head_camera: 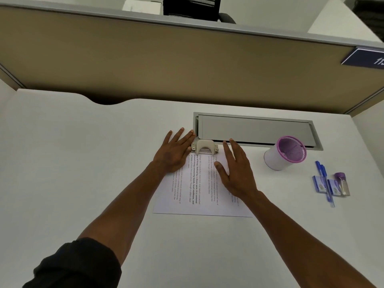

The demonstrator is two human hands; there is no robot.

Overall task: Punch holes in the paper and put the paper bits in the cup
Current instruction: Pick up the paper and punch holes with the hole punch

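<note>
Head view, one frame. Printed paper (202, 192) lies flat on the white surface (83, 163), text running sideways to the viewer, near edge toward the person. Hole punch (204, 146), cream-coloured with metal base, sits at the far edge of the sheet; the far margin appears to be under it, though whether it is inside the slot cannot be told. Left hand (173, 151) lies palm-down, grip spread, fingers straight and fanned, covering the far-left corner of the sheet; its fingertips reach just beside the left end of the punch, contact with the punch not resolvable. Right hand (236, 173) is also palm-down, grip spread with fingers straight, resting on the right part of the sheet; thumb points toward the middle of the page and the fingertips reach the far edge, just right of the punch. Neither hand holds anything. Cup (285, 153), white wall with purple mesh interior, stands upright to the right of the sheet, apart from it, in front of the grey cable tray lid (255, 129). Further right: blue pens (324, 181), small blue boxes (320, 183), and a purple-capped item (340, 181), grouped together. Dark sleeve (79, 265) on left arm.
</note>
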